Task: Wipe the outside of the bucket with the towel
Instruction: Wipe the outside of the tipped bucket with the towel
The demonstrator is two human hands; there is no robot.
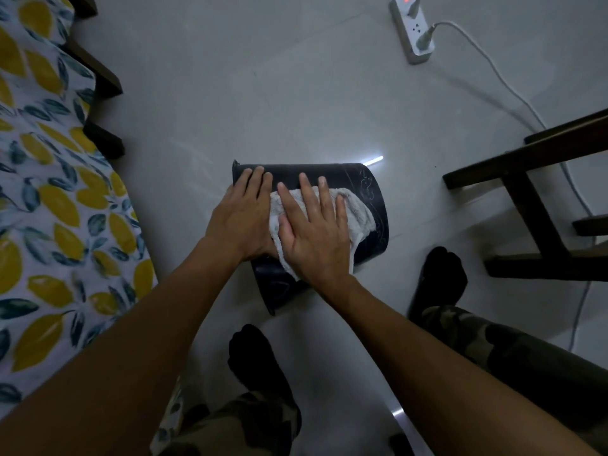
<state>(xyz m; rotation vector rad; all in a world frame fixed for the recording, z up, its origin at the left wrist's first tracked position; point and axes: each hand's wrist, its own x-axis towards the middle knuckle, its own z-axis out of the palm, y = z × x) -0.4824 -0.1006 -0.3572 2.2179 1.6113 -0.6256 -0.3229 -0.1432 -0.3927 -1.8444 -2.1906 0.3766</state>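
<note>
Two bare forearms reach down from the viewer to a dark bucket (pixel 332 176) lying on its side on the pale floor (pixel 263 93), its long axis running left to right, rim to the left and base to the right. Left hand (pixel 241 218) lies flat and open on the bucket near the rim. Right hand (pixel 316 232), fingers spread, presses a white towel (pixel 357 215) onto the side.

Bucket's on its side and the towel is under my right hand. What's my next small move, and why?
Probably slide the right hand with the towel toward the bucket's base end on the right. The towel covers only the middle of the upper side, and dark wall shows bare beyond it. Keep the left hand pressed near the rim to steady it.
</note>
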